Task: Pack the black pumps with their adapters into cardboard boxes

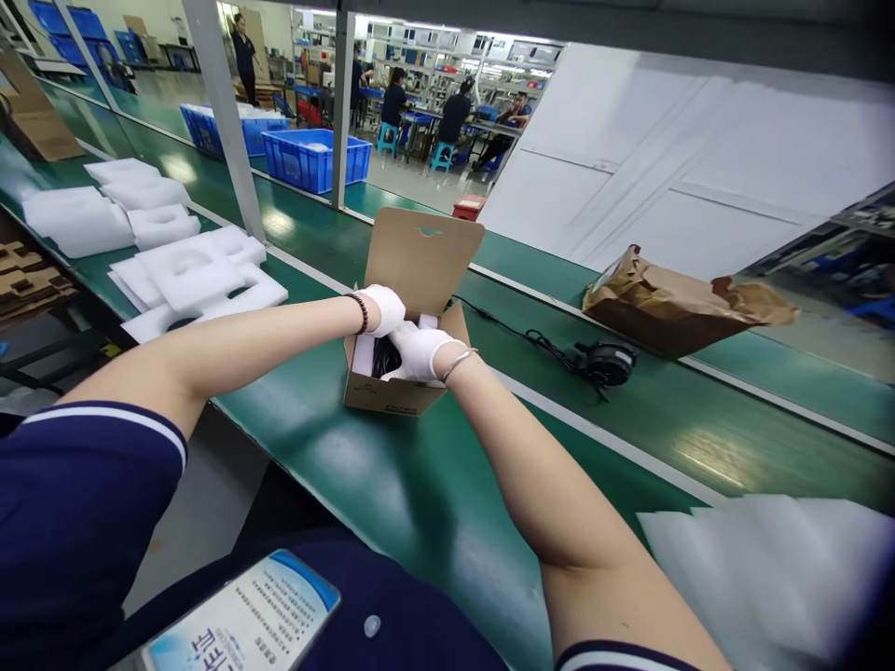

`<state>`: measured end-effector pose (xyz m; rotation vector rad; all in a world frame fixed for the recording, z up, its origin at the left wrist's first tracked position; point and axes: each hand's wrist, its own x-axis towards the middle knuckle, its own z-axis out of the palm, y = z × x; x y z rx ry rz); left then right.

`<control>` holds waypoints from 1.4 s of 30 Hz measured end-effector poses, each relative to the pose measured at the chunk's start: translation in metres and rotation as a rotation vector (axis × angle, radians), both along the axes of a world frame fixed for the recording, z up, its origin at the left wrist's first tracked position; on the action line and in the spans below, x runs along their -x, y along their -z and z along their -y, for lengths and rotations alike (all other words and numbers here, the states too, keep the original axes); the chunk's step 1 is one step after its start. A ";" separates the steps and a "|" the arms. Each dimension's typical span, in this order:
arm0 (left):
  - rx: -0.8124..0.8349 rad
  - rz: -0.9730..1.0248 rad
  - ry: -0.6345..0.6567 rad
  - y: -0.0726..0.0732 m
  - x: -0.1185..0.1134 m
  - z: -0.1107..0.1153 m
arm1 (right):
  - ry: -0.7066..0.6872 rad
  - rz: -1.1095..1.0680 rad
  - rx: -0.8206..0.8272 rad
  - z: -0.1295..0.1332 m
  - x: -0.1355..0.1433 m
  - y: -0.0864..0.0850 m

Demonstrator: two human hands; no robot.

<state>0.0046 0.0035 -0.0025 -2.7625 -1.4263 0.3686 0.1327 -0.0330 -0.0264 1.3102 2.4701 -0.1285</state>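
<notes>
One long green workbench [336, 466] fills the scene, with white foam pieces [188, 270] piled at its left. Beyond them stands a blue crate [318, 168]; crumpled brown paper [671, 303] sits at the right. An open cardboard box [388, 396], its lid raised, rests on the bench at centre. Two white-gloved hands reach into it: the left hand [384, 310] and, nearer, the right hand [418, 354]; whether either grips anything cannot be told. Behind the box, to the right, lies a round black device [610, 363] with a cord. Beside the right hand, a black bundle [384, 356] shows inside the box.
</notes>
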 end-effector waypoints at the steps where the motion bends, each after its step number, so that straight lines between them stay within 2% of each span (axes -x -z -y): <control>1: -0.042 0.079 0.008 0.001 0.013 0.003 | -0.008 0.018 -0.002 0.000 -0.001 0.000; 3: -0.276 0.418 -0.031 0.011 0.048 0.016 | -0.029 0.029 -0.024 -0.002 -0.004 0.003; 5: -0.633 0.924 -0.127 0.031 0.081 0.034 | -0.043 0.008 -0.051 -0.005 -0.003 0.007; 6: -0.670 1.012 -0.103 0.043 0.091 0.043 | -0.046 -0.003 -0.058 -0.005 -0.001 0.009; 8: -0.538 0.957 0.047 0.063 0.094 0.057 | -0.049 -0.011 -0.067 -0.004 0.005 0.010; 10: -0.323 0.719 0.212 0.073 0.079 0.064 | -0.066 -0.011 -0.082 0.002 0.006 0.007; 13: -0.168 0.400 0.370 0.066 0.049 0.064 | -0.030 -0.057 -0.146 0.013 -0.018 -0.004; 16: -0.137 0.268 0.452 0.051 0.038 0.058 | 0.126 -0.289 -0.337 0.015 -0.072 -0.008; 18: -0.122 0.242 0.474 0.045 0.037 0.055 | 0.252 -0.484 -0.383 0.007 -0.104 0.001; 19: -0.110 0.240 0.480 0.043 0.037 0.054 | 0.297 -0.582 -0.330 0.000 -0.112 0.010; 21: -0.072 0.264 0.485 0.044 0.037 0.052 | 0.304 -0.771 -0.178 -0.015 -0.108 0.033; 23: -0.005 0.359 0.473 0.053 0.037 0.051 | 0.247 -0.911 -0.126 -0.028 -0.087 0.055; 24: 0.035 0.475 0.423 0.060 0.037 0.053 | 0.234 -0.943 -0.150 -0.033 -0.074 0.064; 26: 0.082 0.784 0.232 0.080 0.038 0.061 | 0.282 -0.968 -0.235 -0.038 -0.055 0.077; 29: 0.100 1.254 -0.123 0.105 0.041 0.085 | 0.381 -1.053 -0.298 -0.035 -0.054 0.088; 31: 0.191 1.524 -0.272 0.109 0.042 0.102 | 0.328 -1.222 -0.281 -0.028 -0.067 0.096; 33: 0.322 1.734 -0.406 0.101 0.041 0.114 | 0.206 -1.429 -0.229 -0.017 -0.080 0.105; 35: 0.369 1.799 -0.485 0.093 0.038 0.118 | 0.072 -1.535 -0.170 -0.003 -0.087 0.111; 37: 0.294 1.859 -0.520 0.091 0.032 0.117 | -0.004 -1.529 -0.167 0.011 -0.087 0.114; 42: -0.062 1.955 -0.560 0.116 0.015 0.110 | -0.033 -1.509 -0.450 0.029 -0.074 0.116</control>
